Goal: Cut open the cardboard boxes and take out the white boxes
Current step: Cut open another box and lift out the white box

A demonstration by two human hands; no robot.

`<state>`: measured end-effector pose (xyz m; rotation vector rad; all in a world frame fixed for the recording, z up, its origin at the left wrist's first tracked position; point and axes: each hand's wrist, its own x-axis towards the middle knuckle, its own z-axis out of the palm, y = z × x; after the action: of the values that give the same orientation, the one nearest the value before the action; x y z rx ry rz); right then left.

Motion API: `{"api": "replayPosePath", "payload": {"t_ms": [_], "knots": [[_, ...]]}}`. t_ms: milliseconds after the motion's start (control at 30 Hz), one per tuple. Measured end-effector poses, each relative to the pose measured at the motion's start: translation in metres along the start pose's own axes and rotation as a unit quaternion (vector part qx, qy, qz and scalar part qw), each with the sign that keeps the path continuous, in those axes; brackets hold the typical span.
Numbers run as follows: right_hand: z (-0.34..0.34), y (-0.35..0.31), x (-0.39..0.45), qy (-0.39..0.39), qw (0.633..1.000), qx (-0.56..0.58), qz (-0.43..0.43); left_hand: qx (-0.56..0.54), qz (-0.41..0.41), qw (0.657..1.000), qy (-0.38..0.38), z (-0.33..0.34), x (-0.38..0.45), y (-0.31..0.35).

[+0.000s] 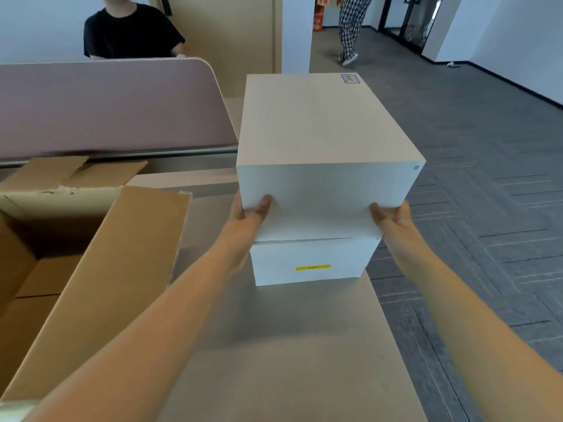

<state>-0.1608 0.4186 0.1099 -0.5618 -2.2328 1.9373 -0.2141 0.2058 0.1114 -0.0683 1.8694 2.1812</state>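
A large white box sits on top of a second white box that carries a small yellow label, near the table's right edge. My left hand grips the upper box at its lower left corner, thumb on the near face. At its lower right corner my right hand grips it the same way. The fingers of both hands are hidden behind the box sides. An open brown cardboard box stands at the left with its flaps spread; its inside is dark.
The grey table ends just right of the stacked boxes, with carpeted floor beyond. A pink desk divider runs along the far left, a seated person in black behind it. Another person walks far off.
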Motion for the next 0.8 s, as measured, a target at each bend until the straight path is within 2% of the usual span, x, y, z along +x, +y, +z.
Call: {"api": "replayPosePath", "payload": {"t_ms": [300, 400, 533, 600, 667, 800], "knots": [[-0.001, 0.005, 0.006, 0.002, 1.0, -0.012, -0.004, 0.018, -0.004, 1.0, 0.01, 0.003, -0.002, 0.0], [0.002, 0.005, 0.004, 0.028, 0.999, -0.019, 0.003, 0.038, -0.011, 0.999, 0.005, 0.0, -0.004, 0.0], [0.011, 0.007, -0.008, 0.072, 0.991, -0.104, 0.045, 0.168, -0.059, 0.984, -0.016, -0.016, -0.015, 0.002], [0.016, 0.006, -0.017, 0.053, 0.98, -0.184, 0.059, 0.273, -0.051, 0.96, -0.026, -0.029, -0.025, 0.007], [0.026, -0.002, -0.032, 0.016, 0.958, -0.276, 0.078, 0.379, -0.009, 0.925, -0.036, -0.048, -0.037, 0.015], [0.065, -0.02, -0.062, -0.025, 0.915, -0.399, 0.054, 0.592, 0.066, 0.801, -0.055, -0.098, -0.066, 0.037]]}}
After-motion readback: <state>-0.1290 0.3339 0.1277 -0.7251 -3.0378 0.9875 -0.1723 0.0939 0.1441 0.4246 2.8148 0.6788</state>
